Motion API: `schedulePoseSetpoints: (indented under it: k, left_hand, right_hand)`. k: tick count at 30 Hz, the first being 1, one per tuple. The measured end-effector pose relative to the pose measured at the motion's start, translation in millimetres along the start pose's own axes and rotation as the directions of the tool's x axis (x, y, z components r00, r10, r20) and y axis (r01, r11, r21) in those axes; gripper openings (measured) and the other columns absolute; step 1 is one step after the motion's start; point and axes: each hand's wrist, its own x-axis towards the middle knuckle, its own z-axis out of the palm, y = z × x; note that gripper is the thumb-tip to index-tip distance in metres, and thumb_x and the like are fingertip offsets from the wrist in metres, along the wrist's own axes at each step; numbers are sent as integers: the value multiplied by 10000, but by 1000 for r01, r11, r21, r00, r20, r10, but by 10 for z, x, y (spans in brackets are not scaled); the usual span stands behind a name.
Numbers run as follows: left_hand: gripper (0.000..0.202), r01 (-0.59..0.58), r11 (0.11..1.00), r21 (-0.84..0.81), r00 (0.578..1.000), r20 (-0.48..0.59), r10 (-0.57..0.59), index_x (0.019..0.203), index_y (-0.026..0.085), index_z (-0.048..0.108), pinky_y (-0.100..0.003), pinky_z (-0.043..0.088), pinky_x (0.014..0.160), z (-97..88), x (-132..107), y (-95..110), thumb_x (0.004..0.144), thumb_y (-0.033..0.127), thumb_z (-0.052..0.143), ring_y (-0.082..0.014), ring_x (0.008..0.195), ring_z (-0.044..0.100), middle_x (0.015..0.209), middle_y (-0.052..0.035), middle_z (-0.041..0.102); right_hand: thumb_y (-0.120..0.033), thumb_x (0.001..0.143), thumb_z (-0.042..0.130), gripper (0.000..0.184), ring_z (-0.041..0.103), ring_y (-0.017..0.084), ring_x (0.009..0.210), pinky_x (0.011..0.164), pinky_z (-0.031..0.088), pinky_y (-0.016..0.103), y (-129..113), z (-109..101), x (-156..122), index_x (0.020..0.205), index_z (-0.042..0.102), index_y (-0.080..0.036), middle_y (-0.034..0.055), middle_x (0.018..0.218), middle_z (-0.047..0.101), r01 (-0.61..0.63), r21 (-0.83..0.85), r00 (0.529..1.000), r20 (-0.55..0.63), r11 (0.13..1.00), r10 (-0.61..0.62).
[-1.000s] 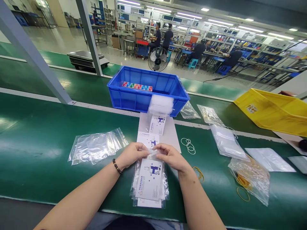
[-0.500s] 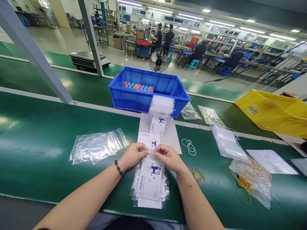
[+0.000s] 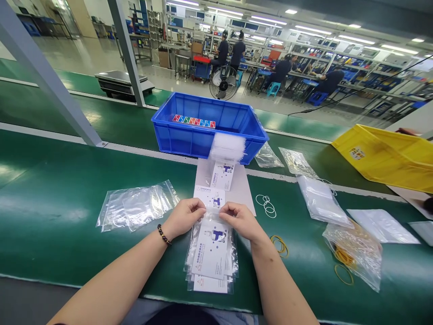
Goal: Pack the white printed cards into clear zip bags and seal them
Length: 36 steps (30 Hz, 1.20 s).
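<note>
My left hand (image 3: 184,217) and my right hand (image 3: 241,220) both pinch the top edge of a clear zip bag (image 3: 212,253) that lies on the green belt in front of me. Inside the bag is a white printed card with a blue figure. The bag rests on a small stack of similar bagged cards. Just beyond my fingers lie more loose cards (image 3: 210,197) on a white sheet (image 3: 241,189). A bead bracelet (image 3: 163,234) circles my left wrist.
A blue bin (image 3: 206,128) stands behind the cards, with a wad of white bags (image 3: 227,147) on its front rim. Empty clear bags (image 3: 135,207) lie left. Rubber bands (image 3: 267,205), bag packs (image 3: 320,201) and a yellow bin (image 3: 385,155) sit right. People work at benches far behind.
My hands have stayed on the bag's top edge, with the fingertips drawn slightly apart along it. The view has barely shifted.
</note>
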Motion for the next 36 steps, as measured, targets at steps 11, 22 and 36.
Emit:
schedulePoseSetpoints:
  k: [11, 22, 36]
  left_hand:
    - [107, 41, 999, -11, 997, 62, -40, 584, 150, 539, -204, 352, 525, 80, -10, 39, 660, 222, 514, -96, 529, 454, 543, 30, 522]
    - [137, -52, 989, 136, 991, 133, 33, 657, 161, 598, -212, 395, 571, 67, -18, 34, 708, 261, 518, -131, 628, 536, 667, -4, 614]
    - [287, 278, 496, 823, 954, -175, -245, 978, 109, 485, -290, 363, 564, -534, 69, -105, 698, 95, 422, -269, 710, 589, 773, -154, 626]
  right_hand:
    - [-196, 699, 512, 109, 443, 117, 589, 586, 353, 252, -19, 123, 2, 594, 536, -175, -11, 613, 519, 136, -61, 991, 6, 989, -136]
    - [-198, 723, 492, 127, 467, 122, 593, 582, 367, 250, -52, 124, -20, 600, 517, -178, -12, 604, 519, 138, -113, 988, 89, 984, -129]
    - [-266, 725, 510, 104, 515, 184, 733, 692, 386, 321, 105, 111, 66, 678, 572, -197, 35, 736, 572, 71, -254, 964, -231, 964, -132]
